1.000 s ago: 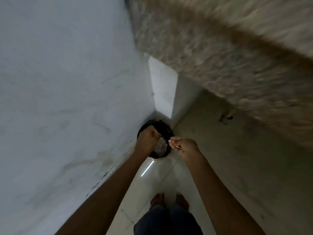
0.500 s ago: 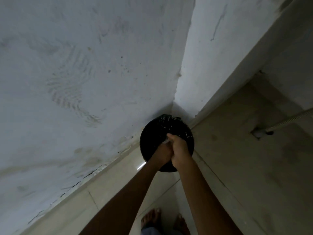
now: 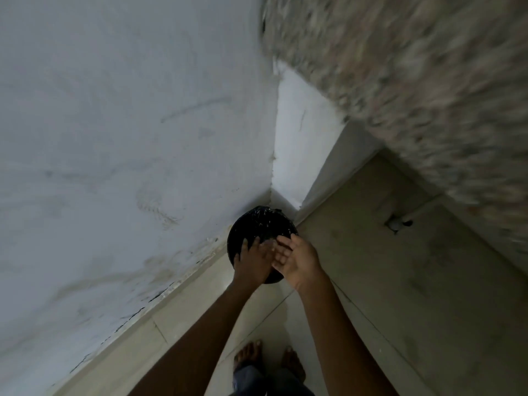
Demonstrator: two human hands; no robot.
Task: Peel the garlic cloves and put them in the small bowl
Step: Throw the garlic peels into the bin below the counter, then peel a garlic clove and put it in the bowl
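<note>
The person stands barefoot on the tiled floor [image 3: 400, 281], both arms reaching down over a black bin [image 3: 257, 224] set in the corner of the white wall [image 3: 114, 138]. The left hand [image 3: 253, 261] is spread, its back turned up, fingers straight. The right hand [image 3: 297, 258] is loose too, palm up, its fingertips meeting those of the left above the bin's near rim. Neither grasps anything I can see. Pale flecks [image 3: 265, 221] show on the bin's liner; whether they are garlic skin I cannot tell. A blurred speckled counter [image 3: 400, 81] juts out at the right.
</note>
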